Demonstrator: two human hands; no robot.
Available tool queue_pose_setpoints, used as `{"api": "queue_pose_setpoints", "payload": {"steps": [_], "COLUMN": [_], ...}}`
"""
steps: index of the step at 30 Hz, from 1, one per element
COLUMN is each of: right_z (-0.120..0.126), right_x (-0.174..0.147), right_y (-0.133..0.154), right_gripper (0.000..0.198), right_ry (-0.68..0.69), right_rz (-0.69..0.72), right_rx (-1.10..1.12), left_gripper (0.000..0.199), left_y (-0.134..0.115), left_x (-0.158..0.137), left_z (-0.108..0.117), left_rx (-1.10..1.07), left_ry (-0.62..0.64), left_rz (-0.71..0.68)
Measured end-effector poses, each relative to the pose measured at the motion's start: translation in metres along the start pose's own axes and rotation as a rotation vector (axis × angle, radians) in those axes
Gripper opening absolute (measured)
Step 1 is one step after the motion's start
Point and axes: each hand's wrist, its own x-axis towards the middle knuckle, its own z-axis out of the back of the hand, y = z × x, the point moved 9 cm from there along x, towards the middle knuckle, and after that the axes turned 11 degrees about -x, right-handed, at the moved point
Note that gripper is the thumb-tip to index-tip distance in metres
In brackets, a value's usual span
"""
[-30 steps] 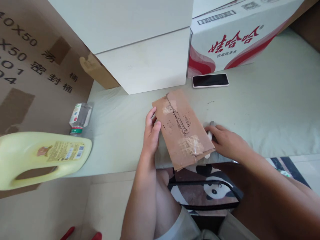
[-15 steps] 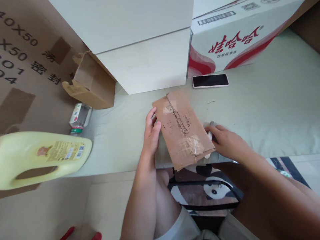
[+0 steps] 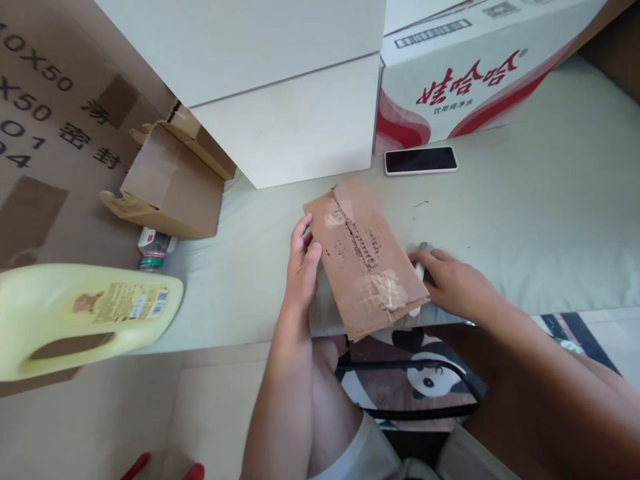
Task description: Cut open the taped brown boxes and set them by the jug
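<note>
A flattened brown cardboard box (image 3: 367, 257) with scuffed clear tape and a torn printed seam lies at a slant on the pale green cloth. My left hand (image 3: 303, 267) grips its left edge, thumb on top and fingers along the side. By its right edge, my right hand (image 3: 450, 283) is closed around a slim whitish tool (image 3: 420, 270) with a grey end. The lower part of that tool passes beside or under the cardboard's corner, so its full shape is hidden.
A phone (image 3: 421, 161) lies before a white-and-red carton (image 3: 460, 100). White boxes (image 3: 300, 127) stand at the back. At left are small brown boxes (image 3: 173, 180), a clear bottle (image 3: 153, 250), a yellow jug (image 3: 145, 310) and a large carton (image 3: 30, 147).
At left, the front small brown box has shifted left and toward me, covering more of the bottle and baring another box behind it. Both hands and the cardboard have stayed practically still.
</note>
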Motion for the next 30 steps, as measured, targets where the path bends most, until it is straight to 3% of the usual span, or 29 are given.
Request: {"api": "queue_pose_setpoints", "payload": {"steps": [11,30], "right_z": [-0.0014,0.0005], "right_x": [-0.0001,-0.0003], "right_y": [0.0000,0.0009], "right_gripper": [0.046,0.042], "right_ry": [0.044,-0.035], "right_rz": [-0.020,0.031], "right_rx": [-0.031,-0.009], "left_gripper": [0.070,0.067], "left_y": [0.0005,0.0021], "left_x": [-0.0006,-0.0016], "left_z": [0.0016,0.0045], "left_rx": [0.012,0.057], "left_ry": [-0.004,-0.011], "left_rz": [0.003,-0.001]}}
